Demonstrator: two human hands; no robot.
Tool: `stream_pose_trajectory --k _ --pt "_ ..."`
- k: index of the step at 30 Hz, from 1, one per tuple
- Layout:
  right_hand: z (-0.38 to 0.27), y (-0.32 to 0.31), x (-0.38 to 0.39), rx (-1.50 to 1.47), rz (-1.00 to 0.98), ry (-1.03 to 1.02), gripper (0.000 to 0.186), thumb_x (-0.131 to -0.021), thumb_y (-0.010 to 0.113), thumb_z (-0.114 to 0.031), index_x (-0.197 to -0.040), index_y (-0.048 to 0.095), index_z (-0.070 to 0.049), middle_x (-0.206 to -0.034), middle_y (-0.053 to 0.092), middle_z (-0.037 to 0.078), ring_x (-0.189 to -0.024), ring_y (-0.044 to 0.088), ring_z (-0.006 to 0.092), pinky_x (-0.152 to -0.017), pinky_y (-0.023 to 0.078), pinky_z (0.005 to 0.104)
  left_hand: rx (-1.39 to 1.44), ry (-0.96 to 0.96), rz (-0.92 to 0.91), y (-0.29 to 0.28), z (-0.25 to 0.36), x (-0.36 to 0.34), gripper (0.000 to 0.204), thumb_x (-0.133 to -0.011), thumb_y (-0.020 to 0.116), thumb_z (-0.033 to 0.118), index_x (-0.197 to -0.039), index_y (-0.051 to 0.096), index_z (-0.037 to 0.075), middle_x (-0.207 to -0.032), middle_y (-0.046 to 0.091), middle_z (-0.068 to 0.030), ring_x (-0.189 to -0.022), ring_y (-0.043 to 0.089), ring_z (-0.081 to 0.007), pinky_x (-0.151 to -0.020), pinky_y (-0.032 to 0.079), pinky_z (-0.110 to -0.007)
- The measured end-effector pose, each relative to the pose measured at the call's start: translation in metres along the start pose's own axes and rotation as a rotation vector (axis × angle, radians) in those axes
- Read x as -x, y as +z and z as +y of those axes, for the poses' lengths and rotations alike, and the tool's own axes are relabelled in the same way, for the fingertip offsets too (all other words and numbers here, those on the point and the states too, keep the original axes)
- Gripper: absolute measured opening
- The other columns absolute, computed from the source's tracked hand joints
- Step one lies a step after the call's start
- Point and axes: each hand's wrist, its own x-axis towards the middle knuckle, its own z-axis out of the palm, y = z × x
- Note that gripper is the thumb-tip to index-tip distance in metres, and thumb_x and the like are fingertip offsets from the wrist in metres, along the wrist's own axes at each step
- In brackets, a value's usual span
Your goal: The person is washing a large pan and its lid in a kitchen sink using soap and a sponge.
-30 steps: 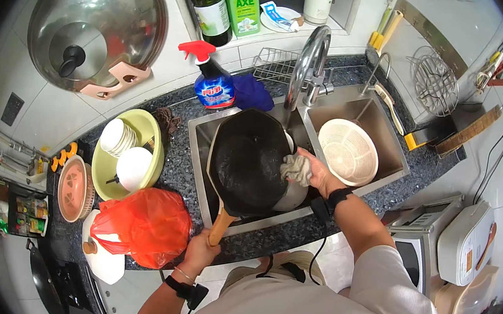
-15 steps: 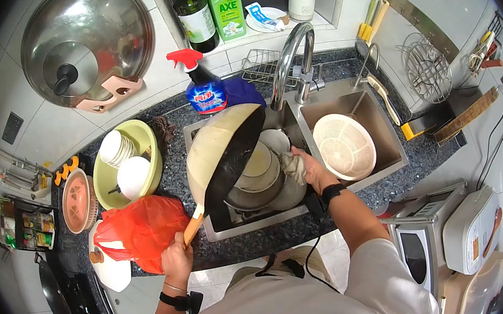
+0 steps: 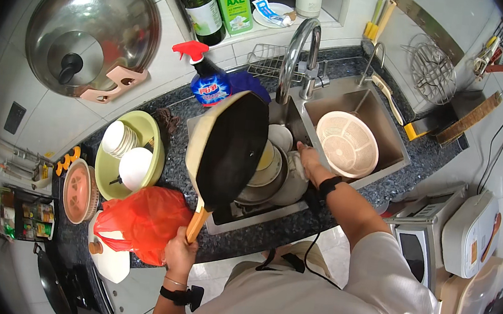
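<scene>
My left hand (image 3: 181, 252) is closed round the wooden handle of a frying pan (image 3: 234, 149). The pan is tilted on its side over the left sink basin, its black inside facing right and its cream outside facing left. My right hand (image 3: 311, 163) is beside the pan, over the basin, with a pale greyish cloth (image 3: 296, 173) in its fingers. Below the pan and cloth, stacked bowls (image 3: 269, 174) and a metal pot lie in the left basin (image 3: 232, 225), partly hidden by the pan.
A beige colander (image 3: 348, 144) rests in the right basin. The faucet (image 3: 292, 57) arches close behind the pan. On the left counter are a green basin (image 3: 154, 177) of bowls, a red plastic bag (image 3: 143, 222) and a pink basket (image 3: 78, 191). A spray bottle (image 3: 210, 82) stands behind the pan.
The pan has turned so that more of its black inside shows. My right hand, with the cloth, has shifted slightly away from the pan.
</scene>
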Motion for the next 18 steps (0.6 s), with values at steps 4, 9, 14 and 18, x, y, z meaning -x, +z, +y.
stream_pose_trajectory --k 4,9,14,18 --pt "-0.010 -0.008 -0.006 0.076 0.117 -0.166 0.059 -0.088 0.046 -0.049 -0.103 0.057 0.007 -0.104 0.058 0.029 -0.102 0.054 0.0410 -0.085 0.041 0.0430 0.446 -0.057 -0.119 0.035 -0.009 -0.001 0.020 -0.068 0.062 0.003 -0.087 0.055 0.002 -0.066 0.060 -0.0134 -0.057 0.060 -0.0266 -0.054 0.048 -0.035" --pt "-0.034 -0.010 0.003 0.036 -0.002 -0.382 0.049 -0.089 0.048 -0.043 -0.102 0.058 0.003 -0.097 0.061 0.023 -0.092 0.058 0.0336 -0.080 0.044 0.0388 0.894 -0.344 -0.414 0.058 -0.003 0.005 0.018 -0.071 0.062 0.001 -0.087 0.055 0.002 -0.064 0.054 -0.0013 -0.047 0.051 -0.0069 -0.042 0.042 -0.022" --pt "-0.039 0.011 0.006 -0.139 -0.242 -0.366 0.031 -0.088 0.056 -0.030 -0.096 0.059 0.000 -0.083 0.062 0.017 -0.076 0.057 0.0209 -0.071 0.044 0.0341 0.974 -0.385 -0.508 0.070 0.008 0.000 0.020 -0.072 0.063 0.002 -0.090 0.054 0.002 -0.063 0.053 -0.0015 -0.045 0.052 -0.0092 -0.041 0.043 -0.023" --pt "-0.034 0.027 -0.003 0.181 -0.213 -0.532 0.029 -0.087 0.057 -0.027 -0.077 0.055 0.001 -0.070 0.055 0.017 -0.065 0.052 0.0237 -0.062 0.042 0.0359 1.027 -0.401 -0.587 0.076 0.012 -0.004 0.022 -0.071 0.063 0.002 -0.091 0.054 0.002 -0.063 0.053 -0.0015 -0.046 0.053 -0.0098 -0.041 0.043 -0.024"
